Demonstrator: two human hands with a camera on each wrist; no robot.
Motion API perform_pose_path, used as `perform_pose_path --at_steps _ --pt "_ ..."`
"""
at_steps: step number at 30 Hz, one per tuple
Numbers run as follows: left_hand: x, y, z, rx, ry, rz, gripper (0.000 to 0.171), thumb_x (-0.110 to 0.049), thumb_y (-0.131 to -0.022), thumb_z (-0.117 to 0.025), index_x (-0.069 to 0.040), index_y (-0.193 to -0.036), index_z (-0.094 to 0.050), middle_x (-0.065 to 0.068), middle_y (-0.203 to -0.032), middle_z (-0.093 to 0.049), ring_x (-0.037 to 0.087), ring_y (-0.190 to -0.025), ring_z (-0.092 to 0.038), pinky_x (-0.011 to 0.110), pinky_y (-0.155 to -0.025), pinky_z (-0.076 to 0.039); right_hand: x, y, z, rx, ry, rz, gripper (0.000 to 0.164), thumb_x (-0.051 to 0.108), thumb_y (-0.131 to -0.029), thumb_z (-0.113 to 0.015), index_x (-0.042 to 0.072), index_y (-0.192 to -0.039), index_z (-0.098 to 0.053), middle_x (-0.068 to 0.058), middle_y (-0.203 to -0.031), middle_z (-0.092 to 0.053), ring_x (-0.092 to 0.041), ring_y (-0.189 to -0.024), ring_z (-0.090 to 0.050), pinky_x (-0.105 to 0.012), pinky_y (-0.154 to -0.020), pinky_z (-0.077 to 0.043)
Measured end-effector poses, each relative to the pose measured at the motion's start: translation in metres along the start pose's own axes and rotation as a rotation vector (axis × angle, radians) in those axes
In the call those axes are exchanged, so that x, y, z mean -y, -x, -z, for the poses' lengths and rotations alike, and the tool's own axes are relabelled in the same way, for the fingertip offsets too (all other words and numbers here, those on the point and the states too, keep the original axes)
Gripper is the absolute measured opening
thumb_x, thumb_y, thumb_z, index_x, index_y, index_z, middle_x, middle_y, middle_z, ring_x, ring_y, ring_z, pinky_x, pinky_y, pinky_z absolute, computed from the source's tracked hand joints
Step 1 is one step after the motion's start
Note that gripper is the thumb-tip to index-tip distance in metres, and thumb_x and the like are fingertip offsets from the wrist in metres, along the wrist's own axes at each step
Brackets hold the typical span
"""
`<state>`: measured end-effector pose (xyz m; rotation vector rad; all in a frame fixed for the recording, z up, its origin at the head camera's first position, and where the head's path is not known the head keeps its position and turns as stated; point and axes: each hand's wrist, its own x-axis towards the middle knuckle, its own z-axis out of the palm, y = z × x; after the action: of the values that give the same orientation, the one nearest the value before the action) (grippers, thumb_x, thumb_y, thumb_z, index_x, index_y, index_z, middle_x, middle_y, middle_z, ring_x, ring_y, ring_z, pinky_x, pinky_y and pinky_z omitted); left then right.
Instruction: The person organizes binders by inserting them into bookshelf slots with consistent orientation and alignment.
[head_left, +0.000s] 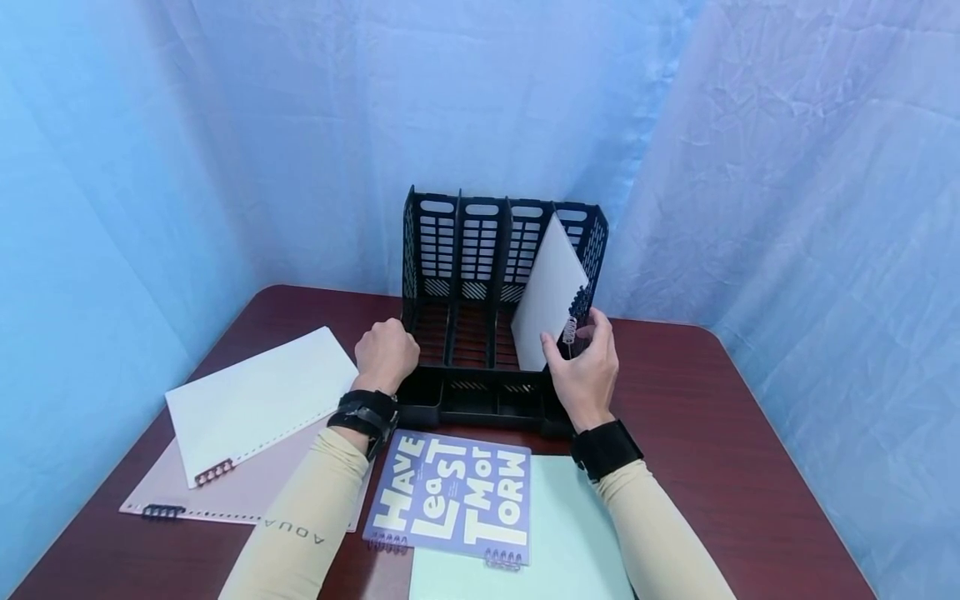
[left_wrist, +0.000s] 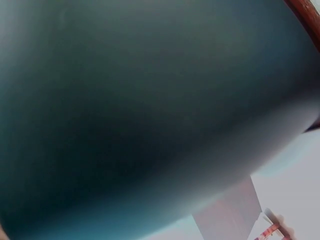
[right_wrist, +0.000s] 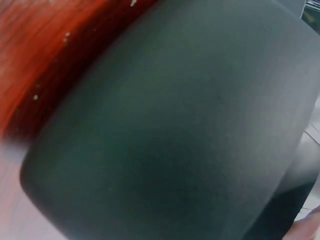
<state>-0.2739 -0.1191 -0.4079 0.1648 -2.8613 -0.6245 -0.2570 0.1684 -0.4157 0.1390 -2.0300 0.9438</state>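
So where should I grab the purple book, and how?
Probably pinch the purple book by its near edge, between the two sets of rings, coming from the near side. It lies flat, and that edge faces the person. Its far edge sits close to the rack, and the left sleeve is beside its left edge, so those sides look tighter.

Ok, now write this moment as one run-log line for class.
right hand: holds white notebook in black organizer, right side | left hand: at organizer's left front, grip unclear | purple notebook: lying in front of organizer
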Motion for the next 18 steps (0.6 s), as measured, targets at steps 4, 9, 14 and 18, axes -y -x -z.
perform_pose_path --at_steps 4,9,14,18 --pt "0.001 0.0 0.0 0.008 0.001 0.007 0.036 -0.016 -0.093 -0.044 -0.011 -0.058 -0.052 0.005 -0.054 -0.044 0.024 -0.048 -0.05 0.035 -0.043 -0.039 0.003 0.001 0.004 0.015 -0.004 0.01 0.075 0.036 -0.076 -0.078 0.006 -0.135 -0.042 -0.015 -0.103 -0.056 -0.022 -0.083 -0.052 -0.039 -0.063 -0.041" --pt "0.001 0.0 -0.002 -0.013 0.006 0.003 0.036 -0.019 -0.095 -0.042 -0.011 -0.061 -0.053 0.007 -0.057 -0.048 0.025 -0.05 -0.051 0.036 -0.045 -0.041 0.007 0.004 0.011 0.034 -0.008 0.014 0.075 0.039 -0.077 -0.077 0.007 -0.135 -0.041 -0.013 -0.103 -0.056 -0.015 -0.068 -0.047 -0.033 -0.055 -0.038" --pt "0.002 -0.001 -0.004 -0.071 0.004 -0.012 0.034 -0.026 -0.097 -0.039 -0.006 -0.08 -0.06 0.012 -0.07 -0.058 0.028 -0.06 -0.056 0.042 -0.053 -0.048 0.014 0.007 0.02 0.051 -0.014 0.032 0.072 0.04 -0.08 -0.073 0.006 -0.135 -0.041 -0.01 -0.101 -0.054 -0.012 -0.052 -0.037 -0.029 -0.05 -0.034" --pt "0.002 0.0 -0.004 -0.138 -0.011 -0.041 0.037 -0.03 -0.099 -0.038 -0.001 -0.1 -0.062 0.016 -0.083 -0.062 0.031 -0.068 -0.059 0.046 -0.06 -0.05 0.02 0.013 0.028 0.058 -0.022 0.078 0.067 0.039 -0.081 -0.072 0.005 -0.131 -0.042 -0.008 -0.098 -0.052 -0.009 -0.049 -0.036 -0.027 -0.047 -0.035"
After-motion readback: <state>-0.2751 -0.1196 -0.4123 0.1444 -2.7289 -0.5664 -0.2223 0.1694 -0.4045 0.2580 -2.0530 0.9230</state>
